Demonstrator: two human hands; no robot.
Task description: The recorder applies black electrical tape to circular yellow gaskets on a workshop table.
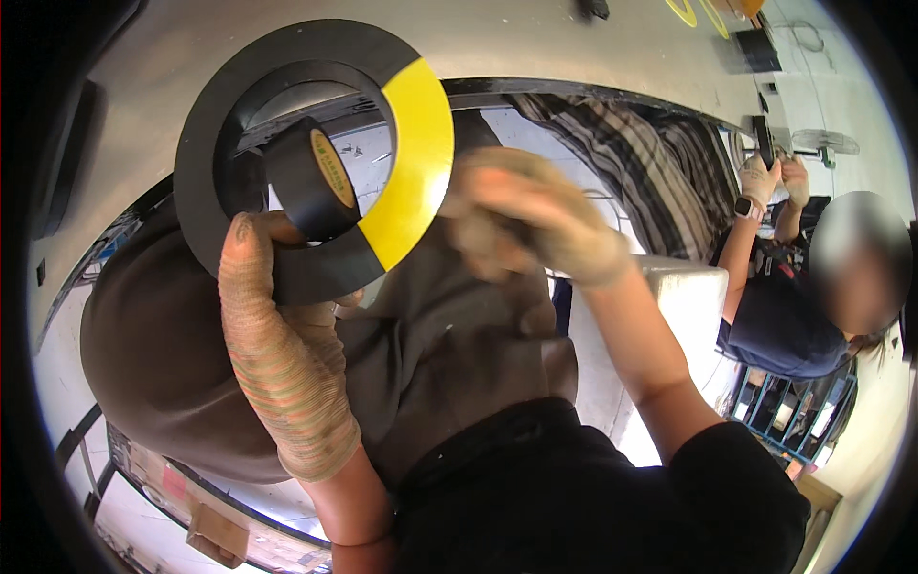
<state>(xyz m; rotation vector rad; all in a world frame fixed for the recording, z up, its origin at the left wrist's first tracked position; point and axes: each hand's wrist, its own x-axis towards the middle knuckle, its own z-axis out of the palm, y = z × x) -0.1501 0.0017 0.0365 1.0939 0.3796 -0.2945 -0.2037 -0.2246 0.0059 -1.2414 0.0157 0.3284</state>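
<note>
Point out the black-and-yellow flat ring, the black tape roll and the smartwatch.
Black-and-yellow flat ring point(419, 161), head view: on its yellow section.
Black tape roll point(298, 184), head view: on its dark surface.
Smartwatch point(744, 207), head view: on its screen.

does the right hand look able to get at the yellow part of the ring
Probably yes: the right hand, though blurred, appears close beside the yellow part, with nothing visible between them, while the left hand holds the ring by its black side.

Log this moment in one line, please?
left hand: holds black-and-yellow ring; right hand: blurred, near ring; black roll: overlapping ring's opening
</note>
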